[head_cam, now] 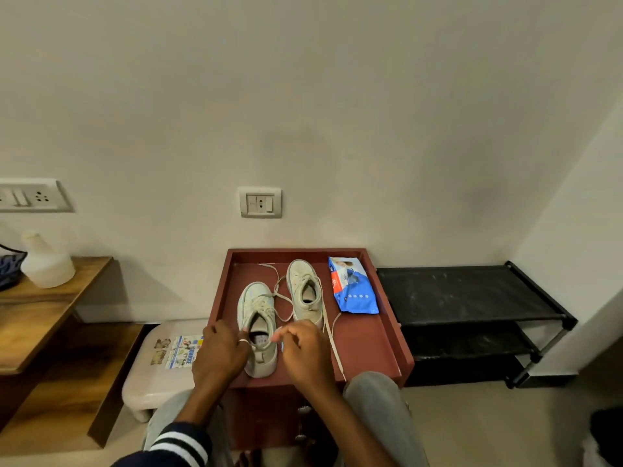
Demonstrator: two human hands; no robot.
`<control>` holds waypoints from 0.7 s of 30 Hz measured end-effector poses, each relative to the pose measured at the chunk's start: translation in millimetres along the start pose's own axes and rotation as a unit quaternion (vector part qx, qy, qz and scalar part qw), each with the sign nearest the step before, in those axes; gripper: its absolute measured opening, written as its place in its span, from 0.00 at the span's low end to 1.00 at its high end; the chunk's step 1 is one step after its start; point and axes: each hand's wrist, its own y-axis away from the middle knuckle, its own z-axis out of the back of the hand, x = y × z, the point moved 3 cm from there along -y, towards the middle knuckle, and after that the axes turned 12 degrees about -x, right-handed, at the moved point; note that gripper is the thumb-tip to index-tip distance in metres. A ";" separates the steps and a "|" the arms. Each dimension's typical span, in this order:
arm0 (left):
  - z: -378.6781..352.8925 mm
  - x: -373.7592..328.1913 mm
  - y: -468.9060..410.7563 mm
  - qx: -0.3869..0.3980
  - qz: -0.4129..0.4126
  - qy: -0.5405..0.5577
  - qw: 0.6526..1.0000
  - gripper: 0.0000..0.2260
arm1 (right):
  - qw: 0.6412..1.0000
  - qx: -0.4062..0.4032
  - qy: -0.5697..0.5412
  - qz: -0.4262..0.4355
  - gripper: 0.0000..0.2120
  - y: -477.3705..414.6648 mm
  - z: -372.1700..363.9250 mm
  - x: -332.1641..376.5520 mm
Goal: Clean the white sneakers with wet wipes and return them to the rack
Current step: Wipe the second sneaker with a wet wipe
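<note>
Home room, shoe rack (472, 294), wall sockets (259, 202), wooden desk (43, 308)

Two grubby white sneakers stand upright on a red-brown tray (377, 345), toes to the wall, laces undone: the nearer sneaker (258, 315) left, the farther sneaker (301, 284) right. A blue wet-wipes pack (352, 286) lies flat beside the latter. The black rack (472, 294) stands just right of the tray.

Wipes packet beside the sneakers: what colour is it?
The wipes packet is mostly blue and white, seen in the head view.
</note>
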 end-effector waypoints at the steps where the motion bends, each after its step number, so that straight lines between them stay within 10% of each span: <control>1: 2.8 -1.2 -2.0 0.000 -0.008 -0.024 1.000 0.18 | 1.000 -0.002 0.008 0.004 0.13 3.8 -1.3 -2.4; 21: -30.9 -13.8 -37.1 -0.059 -0.094 -0.068 0.992 0.18 | 0.995 0.000 0.080 0.061 0.10 -69.3 -41.3 -63.2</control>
